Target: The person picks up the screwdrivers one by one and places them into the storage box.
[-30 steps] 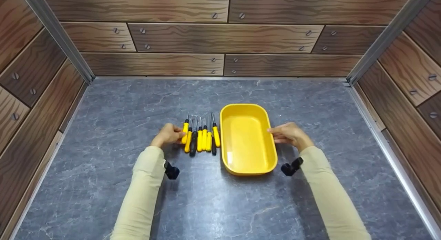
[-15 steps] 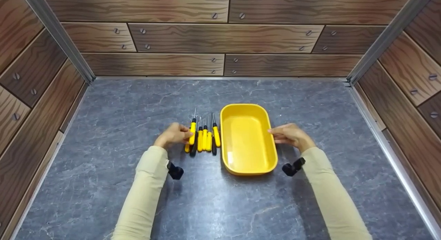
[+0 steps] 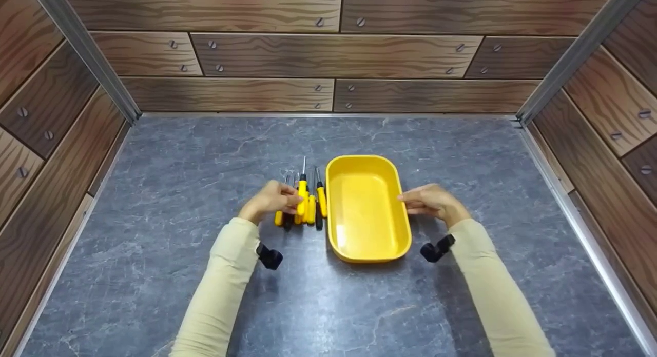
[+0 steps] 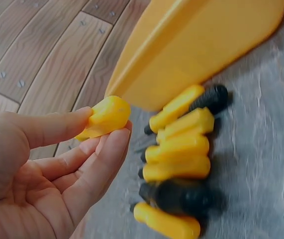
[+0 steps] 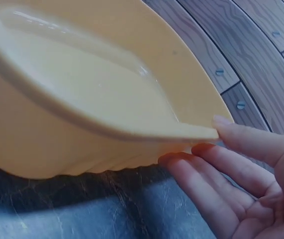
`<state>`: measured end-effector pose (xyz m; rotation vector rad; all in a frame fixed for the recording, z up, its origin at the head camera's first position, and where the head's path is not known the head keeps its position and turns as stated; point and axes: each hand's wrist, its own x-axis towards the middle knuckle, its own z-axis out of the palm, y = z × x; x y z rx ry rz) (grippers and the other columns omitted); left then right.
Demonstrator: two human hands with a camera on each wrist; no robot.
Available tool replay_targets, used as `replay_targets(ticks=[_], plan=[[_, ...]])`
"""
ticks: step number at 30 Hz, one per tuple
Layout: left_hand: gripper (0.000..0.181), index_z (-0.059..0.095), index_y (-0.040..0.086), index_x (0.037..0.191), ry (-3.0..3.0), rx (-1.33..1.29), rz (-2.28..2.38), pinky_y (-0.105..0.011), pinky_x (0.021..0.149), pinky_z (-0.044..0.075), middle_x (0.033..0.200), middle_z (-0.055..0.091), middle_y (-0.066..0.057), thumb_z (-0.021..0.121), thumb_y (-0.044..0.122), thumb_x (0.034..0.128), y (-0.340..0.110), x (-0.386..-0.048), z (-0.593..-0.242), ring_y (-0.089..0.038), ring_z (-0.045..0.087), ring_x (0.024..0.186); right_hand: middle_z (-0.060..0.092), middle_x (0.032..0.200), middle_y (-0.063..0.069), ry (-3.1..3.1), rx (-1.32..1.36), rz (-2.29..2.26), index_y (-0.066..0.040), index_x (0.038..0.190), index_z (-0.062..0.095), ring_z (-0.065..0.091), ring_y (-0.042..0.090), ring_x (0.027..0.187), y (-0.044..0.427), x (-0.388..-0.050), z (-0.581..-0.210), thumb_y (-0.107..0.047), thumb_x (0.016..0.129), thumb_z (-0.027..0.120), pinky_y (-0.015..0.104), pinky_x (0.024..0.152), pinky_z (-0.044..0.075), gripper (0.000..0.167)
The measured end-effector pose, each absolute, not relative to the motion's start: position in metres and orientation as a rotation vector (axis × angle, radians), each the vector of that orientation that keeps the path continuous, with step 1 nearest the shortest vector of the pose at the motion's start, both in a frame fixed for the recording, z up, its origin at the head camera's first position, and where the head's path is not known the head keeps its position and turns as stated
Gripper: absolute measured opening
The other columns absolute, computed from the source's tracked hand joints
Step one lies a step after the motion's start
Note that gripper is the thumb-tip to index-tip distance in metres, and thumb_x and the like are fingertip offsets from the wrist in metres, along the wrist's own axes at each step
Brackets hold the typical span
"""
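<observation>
Toward three o'clock, the left hand point(image 3: 272, 199) has shifted since half a second ago, carrying a yellow driver point(image 3: 302, 189) to near the middle of the row. Nearest are two pale cloth sleeves point(image 3: 220, 285), softly creased, at seven and five o'clock, each with a black wrist camera point(image 3: 269, 256). Beyond them, the left hand pinches the driver's handle between thumb and fingers, raised over the row, its thin metal shaft pointing to twelve. It should be light and stiff, though the smooth, rounded handle may prove slippery; mid-handle seems the surest hold. Under it, the other drivers point(image 3: 311, 209), yellow and black, lie roughly side by side on the desk point(image 3: 328, 316), at nine o'clock from the yellow tray point(image 3: 367, 208). At the tray's three o'clock, the right hand point(image 3: 432, 201) pinches the rim, thumb on top, fingers against the outer wall. Glossy, deep and round-cornered, the tray is probably rigid, light plastic, best gripped by that rim. Dark grey-blue, the desk has pale, marble-like veining. Farthest, wood-patterned panels point(image 3: 333, 54) rise at twelve, flanked by metal rails point(image 3: 82, 44) at ten and two.
</observation>
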<state>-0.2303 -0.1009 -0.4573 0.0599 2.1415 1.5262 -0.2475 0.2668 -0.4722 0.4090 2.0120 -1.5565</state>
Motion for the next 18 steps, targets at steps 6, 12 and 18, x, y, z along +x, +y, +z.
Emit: replay_targets(ticks=[6,12,18], plan=[[0.027,0.058,-0.017,0.114,2.095,0.070,1.579,-0.035,0.084,0.063,0.083,0.062,-0.006,0.058,0.001,0.0928,-0.087,-0.226,-0.451,-0.006,0.062,0.063,0.073,0.071,-0.007,2.060,0.413,-1.505,0.010,0.129,0.053,0.071,0.005,0.070,0.264,-0.246,-0.467,-0.016,0.086,0.072,0.022,0.075,0.063,0.054],[0.026,0.059,-0.017,0.112,2.069,0.106,1.615,-0.040,0.086,0.062,0.075,0.060,-0.002,0.058,-0.001,0.0919,-0.073,-0.224,-0.447,-0.005,0.062,0.060,0.073,0.069,-0.004,2.057,0.435,-1.526,0.009,0.121,0.061,0.071,0.007,0.067,0.263,-0.245,-0.466,-0.012,0.086,0.072,0.023,0.072,0.063,0.042],[0.025,0.060,-0.015,0.112,2.066,0.114,1.620,-0.041,0.086,0.062,0.078,0.062,-0.005,0.060,0.000,0.0916,-0.060,-0.223,-0.442,-0.007,0.064,0.061,0.072,0.067,-0.004,2.066,0.438,-1.522,0.007,0.114,0.066,0.071,0.007,0.066,0.262,-0.243,-0.466,-0.012,0.085,0.073,0.023,0.070,0.063,0.036]])
